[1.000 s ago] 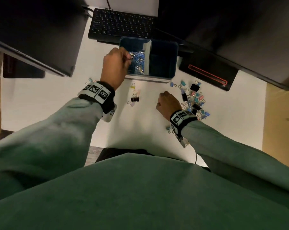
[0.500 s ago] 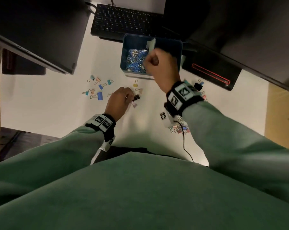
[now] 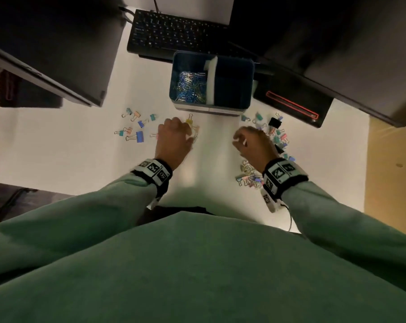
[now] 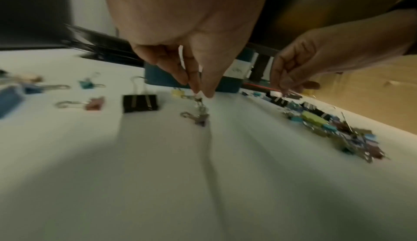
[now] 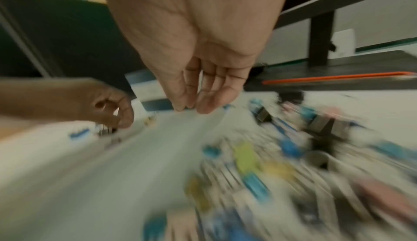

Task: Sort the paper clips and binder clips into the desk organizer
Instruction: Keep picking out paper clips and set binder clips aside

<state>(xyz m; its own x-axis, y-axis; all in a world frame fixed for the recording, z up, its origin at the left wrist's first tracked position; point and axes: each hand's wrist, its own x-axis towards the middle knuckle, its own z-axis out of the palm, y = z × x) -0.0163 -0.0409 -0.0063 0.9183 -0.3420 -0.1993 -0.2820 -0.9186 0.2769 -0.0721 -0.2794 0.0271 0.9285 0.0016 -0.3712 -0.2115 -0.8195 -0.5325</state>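
The blue desk organizer stands at the back of the white desk. Its left compartment holds blue paper clips; the right one looks dark. My left hand is just in front of it. Its fingertips pinch the wire handle of a small pinkish binder clip, next to a black binder clip. My right hand hovers beside the right pile of binder clips. Its fingers are loosely extended with nothing seen between them. Loose paper clips lie by the right wrist.
More coloured binder clips are scattered at the left. A keyboard lies behind the organizer, and a black device with a red stripe is at its right. A dark panel overhangs the back left. A cardboard surface borders the desk's right edge.
My right hand has come back from over the organizer to the right pile. My left hand, at the organizer a second ago, stays low by the clips in front and now pinches one.
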